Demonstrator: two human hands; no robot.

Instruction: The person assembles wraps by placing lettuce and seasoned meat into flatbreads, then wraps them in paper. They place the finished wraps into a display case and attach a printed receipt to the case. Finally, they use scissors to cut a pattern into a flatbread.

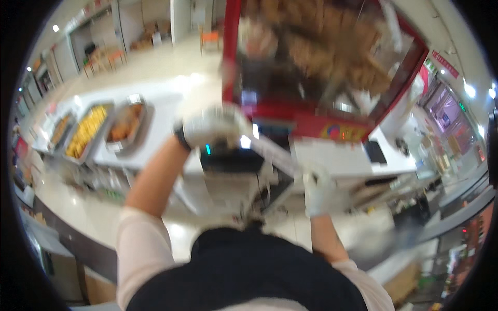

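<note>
Both hands wear pale, loose gloves and are out in front of me over the counter, blurred by motion. A white strip (274, 155), long and flat like paper, slants down from left to right between them. My left hand (215, 126), with a dark band at the wrist, is closed at the strip's upper end, above a black device (231, 161) with a small green light. Lower and to the right, my right hand (318, 191) pinches the other end. Its exact finger positions are smeared.
Ahead stands a red-framed glass display case (306, 111) with brown food inside. On the white counter (168, 106) at left are metal trays, one of yellow food (87, 132), one of browned pieces (124, 127). A dark tablet-like thing (376, 152) lies at right.
</note>
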